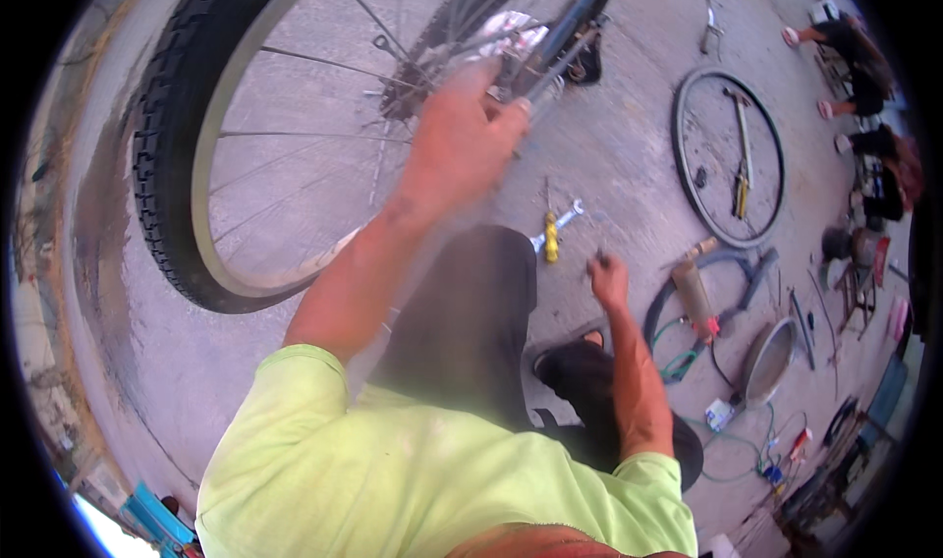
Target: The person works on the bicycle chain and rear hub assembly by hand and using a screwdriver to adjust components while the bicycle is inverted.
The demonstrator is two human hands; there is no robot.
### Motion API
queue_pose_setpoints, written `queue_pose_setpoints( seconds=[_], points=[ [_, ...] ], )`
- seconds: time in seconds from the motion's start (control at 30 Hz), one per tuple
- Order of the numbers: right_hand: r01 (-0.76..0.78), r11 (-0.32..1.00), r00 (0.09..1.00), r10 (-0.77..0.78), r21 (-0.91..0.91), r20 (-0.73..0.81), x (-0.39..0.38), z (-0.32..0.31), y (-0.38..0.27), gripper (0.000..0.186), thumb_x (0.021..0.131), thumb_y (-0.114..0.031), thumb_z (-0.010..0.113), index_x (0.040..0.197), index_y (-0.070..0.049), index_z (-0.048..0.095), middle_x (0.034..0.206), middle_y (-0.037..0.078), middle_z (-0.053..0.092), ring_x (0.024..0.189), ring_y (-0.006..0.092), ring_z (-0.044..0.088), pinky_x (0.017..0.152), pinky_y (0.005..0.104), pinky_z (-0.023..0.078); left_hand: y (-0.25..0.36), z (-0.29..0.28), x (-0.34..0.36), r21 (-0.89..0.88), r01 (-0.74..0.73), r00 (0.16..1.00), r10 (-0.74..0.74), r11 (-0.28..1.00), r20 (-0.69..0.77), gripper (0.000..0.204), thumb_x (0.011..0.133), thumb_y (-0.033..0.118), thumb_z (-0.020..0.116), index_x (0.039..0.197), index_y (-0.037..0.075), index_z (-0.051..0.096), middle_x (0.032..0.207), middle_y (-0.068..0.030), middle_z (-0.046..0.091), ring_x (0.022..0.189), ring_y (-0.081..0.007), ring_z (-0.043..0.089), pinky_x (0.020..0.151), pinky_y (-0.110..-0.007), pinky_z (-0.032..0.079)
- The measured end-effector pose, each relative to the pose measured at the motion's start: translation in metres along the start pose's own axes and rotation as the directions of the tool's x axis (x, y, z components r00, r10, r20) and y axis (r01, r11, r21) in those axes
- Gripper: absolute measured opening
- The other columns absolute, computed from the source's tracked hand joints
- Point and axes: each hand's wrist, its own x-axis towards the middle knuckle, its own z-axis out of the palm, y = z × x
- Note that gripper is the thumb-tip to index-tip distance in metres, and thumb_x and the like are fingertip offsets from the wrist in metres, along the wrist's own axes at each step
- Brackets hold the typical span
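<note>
Fingers of left hand (462, 136) curled at bicycle wheel (265, 136) hub, blurred, grip unclear. Right hand (609, 278) low over concrete, fingers pinched closed, contents too small to tell, near yellow-handled wrench (553, 232). Loose rim (728, 155) well apart.

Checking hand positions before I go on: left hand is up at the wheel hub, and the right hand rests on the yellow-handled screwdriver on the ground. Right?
Not quite. In the head view the right hand is near the yellow-handled screwdriver but apart from it. The left hand is at the wheel hub, as you said.
</note>
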Motion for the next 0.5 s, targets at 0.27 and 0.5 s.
queue_pose_setpoints(
  seconds=[0.27, 0.5],
  points=[
    [0.170, 0.803, 0.941, -0.305, 0.572, 0.149, -0.020, -0.127, -0.249, 0.023, 0.101, -0.027, 0.067, 0.103, -0.004, 0.069, 0.080, 0.003, 0.069, 0.069, 0.0082, 0.060, 0.063, 0.0241, 0.045, 0.000, -0.004, -0.001, 0.001, 0.011, 1.000, -0.011, 1.000, -0.012, 0.054, 0.099, 0.016, 0.064, 0.146, -0.006, 0.050, 0.091, -0.0149, 0.076, 0.081, -0.0158, 0.073, 0.074, -0.029, 0.057],
    [0.113, 0.723, 0.904, -0.360, 0.681, 0.232, -0.046, -0.133, -0.314, 0.022, 0.100, -0.026, 0.069, 0.105, -0.005, 0.070, 0.085, 0.001, 0.071, 0.070, 0.0074, 0.062, 0.064, 0.0238, 0.045, -0.008, -0.007, -0.005, -0.043, -0.036, 0.999, 0.036, 0.998, 0.012, 0.051, 0.100, 0.014, 0.060, 0.148, -0.001, 0.050, 0.096, -0.0155, 0.075, 0.085, -0.0173, 0.074, 0.076, -0.031, 0.058]
  ],
)
